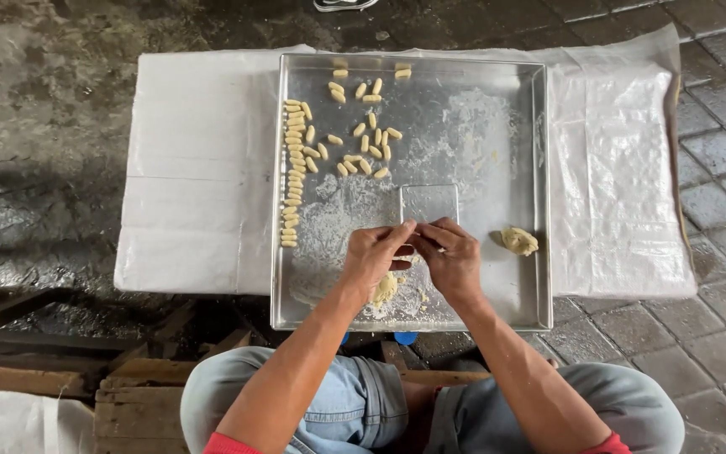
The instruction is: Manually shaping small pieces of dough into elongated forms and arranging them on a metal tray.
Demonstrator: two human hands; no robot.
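Overhead view of a shallow metal tray on a white woven sheet. The left hand and right hand meet over the tray's near middle, fingertips pinched together on a small bit of pale dough, mostly hidden between them. The dough appears soft, light and slightly sticky; a gentle fingertip pinch suits it, since harder pressure would likely deform it. Two larger dough lumps lie on the tray: one under the left wrist, one near the right edge. Small shaped pieces form one column at left, with roughly two dozen more scattered beside it. One clear rectangular plate lies just beyond the hands.
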